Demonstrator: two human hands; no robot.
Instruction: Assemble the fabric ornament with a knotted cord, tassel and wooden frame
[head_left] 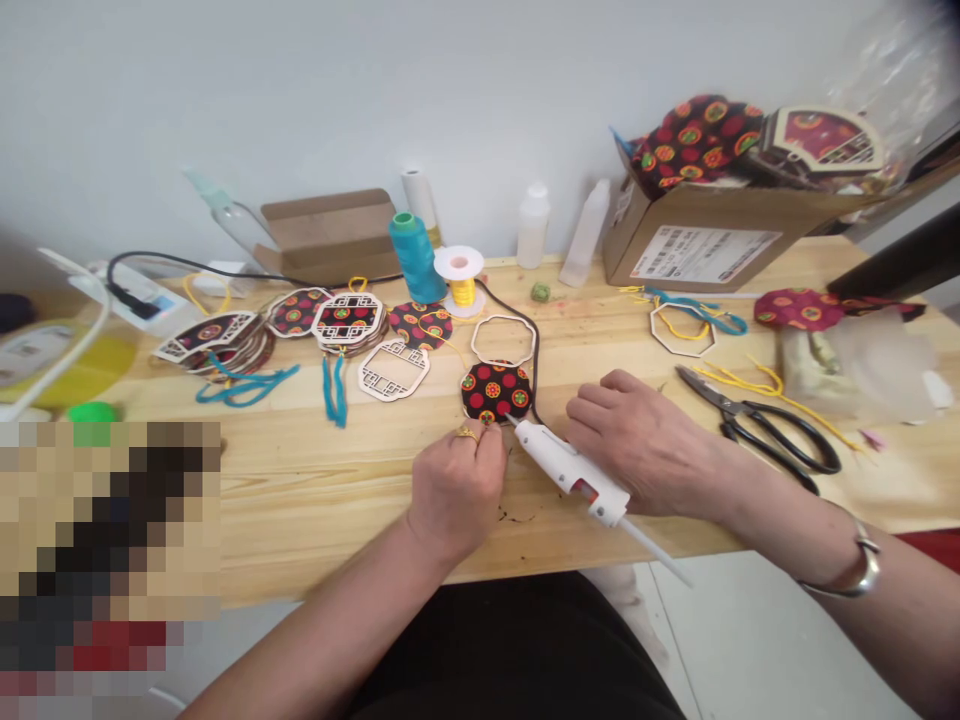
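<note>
My left hand, with a ring on one finger, is closed at the near edge of a round black piece patterned with red and yellow flowers. My right hand is wrapped round a white glue gun; its handle is mostly hidden. The gun's nozzle rests at or just over the patterned piece's lower right edge, and a glue stick pokes out of its rear. Just beyond the piece lies a thin pale octagonal frame. To its left is a lattice frame.
Finished-looking lattice pieces with teal cords lie to the left. Behind stand a teal thread cone, a yellow thread spool and white bottles. Black scissors lie right of my right hand, before a full cardboard box.
</note>
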